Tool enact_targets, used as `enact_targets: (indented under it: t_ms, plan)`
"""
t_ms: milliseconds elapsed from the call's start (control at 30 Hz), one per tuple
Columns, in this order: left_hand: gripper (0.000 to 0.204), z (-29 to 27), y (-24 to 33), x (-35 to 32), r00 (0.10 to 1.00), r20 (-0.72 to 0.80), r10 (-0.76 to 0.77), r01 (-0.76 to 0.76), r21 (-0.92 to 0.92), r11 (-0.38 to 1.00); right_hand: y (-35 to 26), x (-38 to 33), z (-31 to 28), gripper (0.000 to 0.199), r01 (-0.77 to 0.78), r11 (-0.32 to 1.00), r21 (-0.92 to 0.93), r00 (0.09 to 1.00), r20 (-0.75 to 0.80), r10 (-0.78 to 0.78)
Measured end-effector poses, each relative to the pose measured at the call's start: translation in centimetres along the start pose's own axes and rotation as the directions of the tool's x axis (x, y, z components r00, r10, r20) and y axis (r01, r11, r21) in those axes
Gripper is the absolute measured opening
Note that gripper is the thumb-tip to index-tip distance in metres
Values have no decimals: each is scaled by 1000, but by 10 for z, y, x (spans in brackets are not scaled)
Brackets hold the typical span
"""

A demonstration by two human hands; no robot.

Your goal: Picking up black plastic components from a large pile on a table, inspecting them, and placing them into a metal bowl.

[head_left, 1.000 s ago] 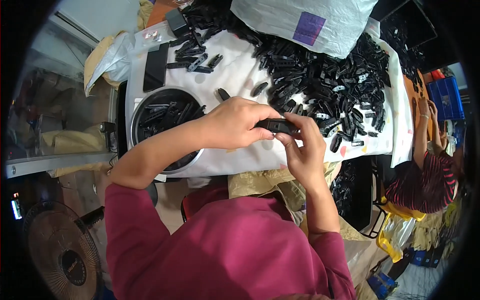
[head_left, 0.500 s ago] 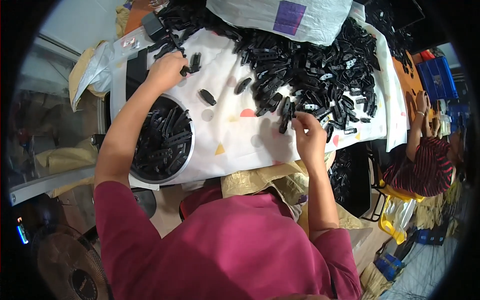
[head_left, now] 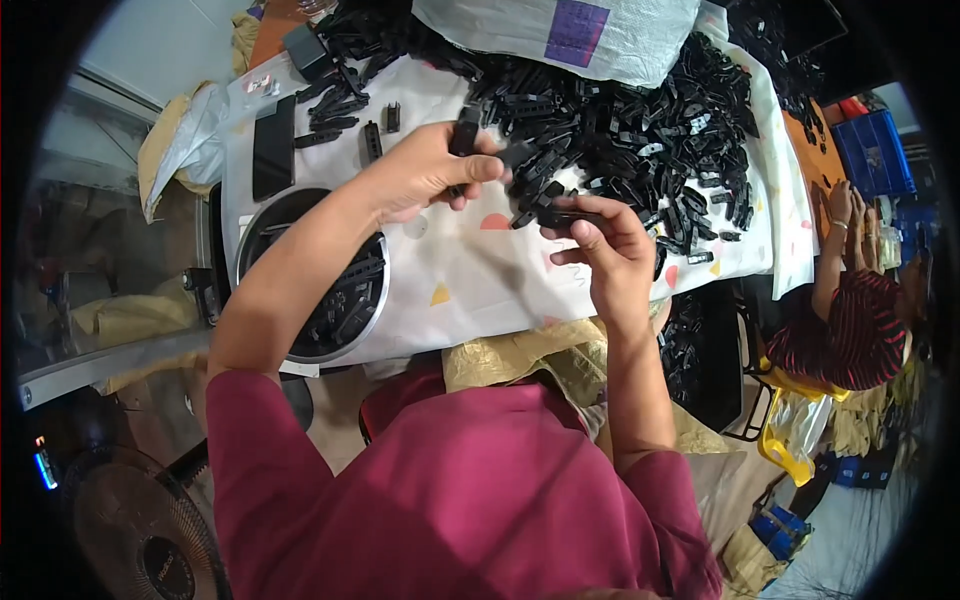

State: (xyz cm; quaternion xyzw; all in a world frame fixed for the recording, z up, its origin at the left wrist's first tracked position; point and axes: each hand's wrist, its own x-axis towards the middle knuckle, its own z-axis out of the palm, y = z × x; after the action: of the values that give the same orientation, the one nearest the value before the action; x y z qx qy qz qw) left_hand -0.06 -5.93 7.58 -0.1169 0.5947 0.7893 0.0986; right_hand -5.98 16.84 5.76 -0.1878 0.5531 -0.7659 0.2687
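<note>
The left hand (head_left: 425, 172) was raised over the surface (head_left: 470, 280) at about 11 o'clock from the picture's centre, its grip closed around a black part (head_left: 464, 132) that stood up out of the fist, thumb laid across the front. The right hand (head_left: 608, 250) was just to its 3 o'clock side, near but apart from it, with fingertips pinched on a second, slimmer black piece (head_left: 560, 215) held roughly level. Both hands hovered above a white cloth with coloured shapes that covered the surface. A large heap of like black parts (head_left: 640, 140) lay on the cloth from 12 to 2 o'clock, its near edge just beyond the right hand's piece. A filled white bag (head_left: 560, 35) with a purple patch rested on the heap's far side at 12 o'clock. A round metal-rimmed bowl (head_left: 378, 300) holding more black parts sat at 9 o'clock, under the left forearm. A few loose parts and a flat dark slab (head_left: 272, 145) lay at 10 o'clock. A fan (head_left: 130, 530) stood on the floor at 7 o'clock. Another person in a striped top (head_left: 850, 330) was at 3 o'clock, arms raised toward the surface's edge; what those hands held could not be made out.
</note>
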Motion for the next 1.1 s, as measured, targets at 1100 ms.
enact_targets:
  t_ms: [1100]
  plan:
    - [31,24,-11,-30,984,-167,64,-8,317,949,-4,68,-69,48,-342,927,156,900,-229,371]
